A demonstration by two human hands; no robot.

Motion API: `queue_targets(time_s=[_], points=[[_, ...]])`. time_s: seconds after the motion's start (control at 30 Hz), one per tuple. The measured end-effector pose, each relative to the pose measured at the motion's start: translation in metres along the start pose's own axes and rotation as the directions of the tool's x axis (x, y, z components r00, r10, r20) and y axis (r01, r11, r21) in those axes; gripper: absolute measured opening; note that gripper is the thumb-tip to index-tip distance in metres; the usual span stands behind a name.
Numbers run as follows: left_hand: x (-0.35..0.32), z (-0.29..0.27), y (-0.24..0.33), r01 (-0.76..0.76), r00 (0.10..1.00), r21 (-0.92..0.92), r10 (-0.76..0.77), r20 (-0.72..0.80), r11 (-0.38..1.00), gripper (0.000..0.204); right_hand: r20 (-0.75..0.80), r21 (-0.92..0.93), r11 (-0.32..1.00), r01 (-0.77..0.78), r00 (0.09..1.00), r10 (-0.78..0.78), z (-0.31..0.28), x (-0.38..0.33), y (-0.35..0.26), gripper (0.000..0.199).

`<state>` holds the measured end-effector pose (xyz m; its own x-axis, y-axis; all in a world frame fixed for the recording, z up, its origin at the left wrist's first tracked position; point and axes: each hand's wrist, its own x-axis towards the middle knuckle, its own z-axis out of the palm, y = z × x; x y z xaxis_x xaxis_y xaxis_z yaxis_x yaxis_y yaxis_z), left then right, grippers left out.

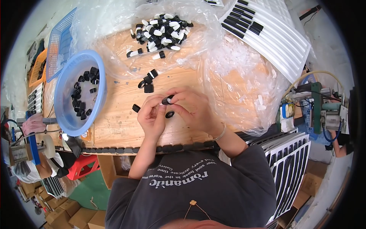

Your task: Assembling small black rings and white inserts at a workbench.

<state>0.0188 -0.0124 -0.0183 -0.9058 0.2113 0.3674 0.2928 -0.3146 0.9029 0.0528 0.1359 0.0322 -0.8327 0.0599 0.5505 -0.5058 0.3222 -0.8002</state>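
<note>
My right hand point(195, 108) pinches a small black cap point(167, 100) between thumb and fingers, above the wooden table. Close against it, my left hand point(151, 117) has thumb and fingertips pressed together. A pale speck shows at those fingertips, too small to name. Just below the fingers is a round black cap point(169, 114) with a hole in it. Another black cap point(136, 108) lies left of my left hand. Beyond my hands sits a little group of black caps point(148, 88), one with a white band.
At the left stands a blue basin point(101, 97) with black caps inside. A pile of black and white pieces point(162, 32) lies on plastic film at the back. To the right, a clear bag point(244, 87) holds small translucent pieces. White ribbed trays point(274, 45) lie at the far right.
</note>
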Motion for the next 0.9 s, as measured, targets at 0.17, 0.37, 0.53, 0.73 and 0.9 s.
queue_targets(time_s=[0.17, 0.37, 0.53, 0.73, 0.9], points=[[0.002, 0.003, 0.003, -0.069, 0.998, 0.071, 0.069, -0.002, 0.995, 0.013, 0.039, -0.098, 0.994, 0.051, 0.998, -0.048, -0.008, 0.003, -0.003, 0.014], [0.001, 0.002, 0.006, 0.057, 0.998, -0.087, -0.059, -0.016, 0.995, 0.012, 0.005, 0.02, 1.0, -0.005, 1.0, 0.005, -0.015, 0.009, 0.001, 0.013], [0.0, 0.0, 0.009, 0.057, 0.998, -0.047, -0.058, -0.012, 0.997, 0.012, 0.129, -0.116, 0.988, 0.103, 0.988, -0.088, -0.018, 0.017, -0.005, 0.012], [0.002, 0.004, 0.018, 0.061, 0.997, -0.021, -0.062, -0.052, 0.998, 0.012, 0.098, -0.184, 0.972, 0.145, 0.987, -0.128, -0.014, 0.016, -0.008, 0.011], [0.0, 0.008, 0.024, 0.06, 0.996, -0.007, -0.061, -0.067, 0.998, 0.013, 0.11, -0.165, 0.974, 0.153, 0.985, -0.136, -0.01, 0.012, -0.008, 0.01]])
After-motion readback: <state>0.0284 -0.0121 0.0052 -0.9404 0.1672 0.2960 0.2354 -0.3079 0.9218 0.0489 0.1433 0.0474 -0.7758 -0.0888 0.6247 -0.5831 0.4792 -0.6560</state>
